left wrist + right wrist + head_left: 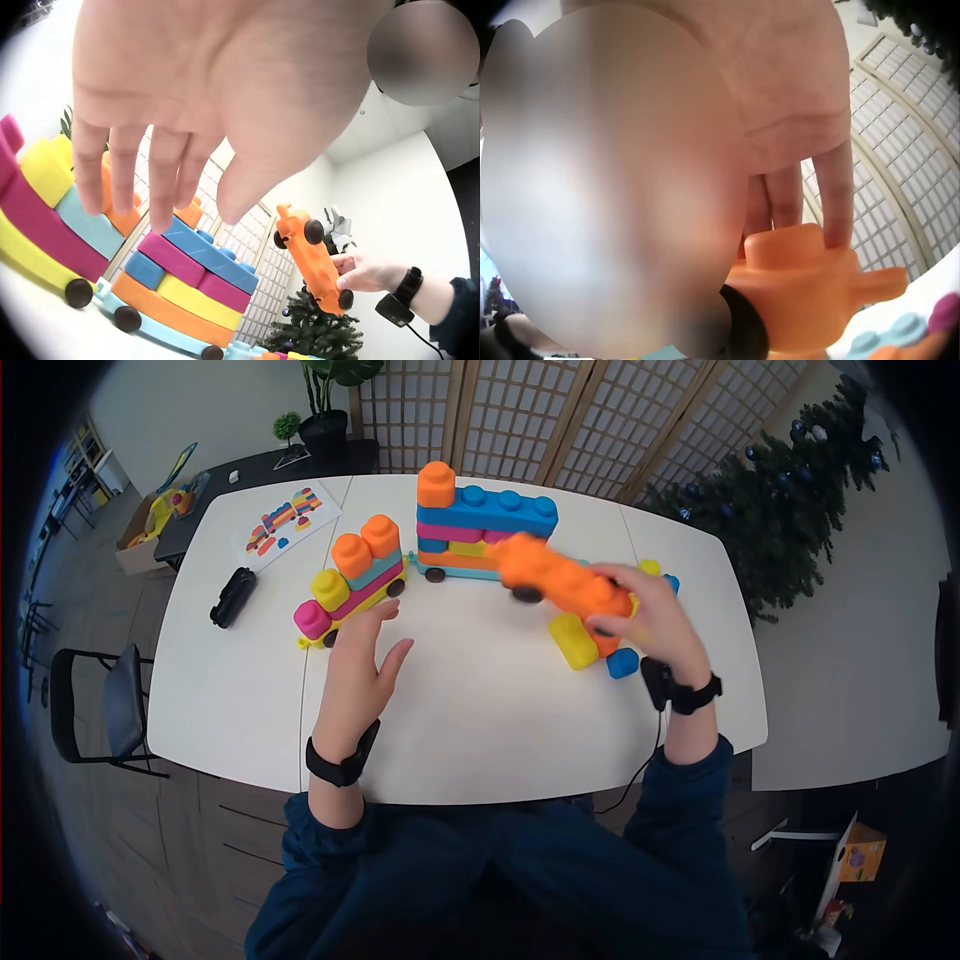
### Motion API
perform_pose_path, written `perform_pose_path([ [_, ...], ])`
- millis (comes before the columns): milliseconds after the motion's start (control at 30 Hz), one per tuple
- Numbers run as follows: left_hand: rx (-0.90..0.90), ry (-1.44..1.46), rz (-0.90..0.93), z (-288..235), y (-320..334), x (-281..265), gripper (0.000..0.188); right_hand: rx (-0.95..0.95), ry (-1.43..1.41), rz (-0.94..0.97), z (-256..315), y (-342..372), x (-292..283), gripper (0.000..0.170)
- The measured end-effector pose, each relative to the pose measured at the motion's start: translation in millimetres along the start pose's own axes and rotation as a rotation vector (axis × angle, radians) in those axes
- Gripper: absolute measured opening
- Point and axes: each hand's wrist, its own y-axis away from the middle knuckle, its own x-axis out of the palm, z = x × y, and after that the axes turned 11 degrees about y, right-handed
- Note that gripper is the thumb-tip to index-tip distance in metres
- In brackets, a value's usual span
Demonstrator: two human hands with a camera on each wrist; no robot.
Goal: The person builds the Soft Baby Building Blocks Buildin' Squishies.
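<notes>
My right hand [655, 615] grips an orange wheeled base [565, 580] by its right end, holding it up off the table; its black wheels show in the left wrist view. My left hand [355, 670] holds nothing, its fingers extended beside a wheeled car [365, 592] stacked with pink, yellow, teal and orange blocks; whether it touches that car, I cannot tell. Behind stands a taller car [480, 532] with blue, pink, yellow and orange blocks. In the right wrist view the orange base [802, 292] is close up, partly hidden by a blurred area.
Loose yellow [573, 641] and blue [622, 663] blocks lie at the right, with others partly behind my right hand. A printed picture sheet [290, 525] and a black case [233, 598] lie at the left of the white table [450, 710]. A cable runs from my right wrist.
</notes>
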Motion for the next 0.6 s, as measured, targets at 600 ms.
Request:
perform_pose_path([
  [600, -0.037, -0.083, 0.451, 17, 6, 33, 0.066, -0.143, 0.226, 0.056, 35, 29, 137, 0.049],
])
